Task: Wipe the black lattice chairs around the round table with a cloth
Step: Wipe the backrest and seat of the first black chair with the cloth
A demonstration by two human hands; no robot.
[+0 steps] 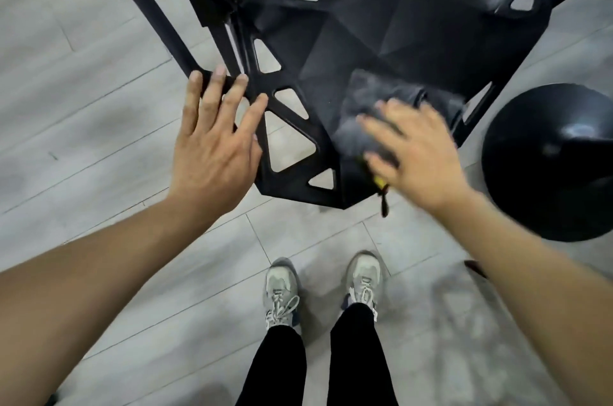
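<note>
Two pale sneakers (323,289) stand on the grey plank floor (99,73). Beyond them, the left hand (212,136) rests spread on the black lattice chair (365,24); the right hand (414,153), fingers straight, presses a dark cloth (365,107) onto its seat.

The left hand (212,136) rests with straight fingers on the lattice edge of the black chair (358,40), left of the seat. The right hand (411,150) presses a grey cloth (361,110) flat on the seat, blurred. A black round base (550,163) stands on the floor (83,73) right of the chair, shoes (282,292) below.
</note>
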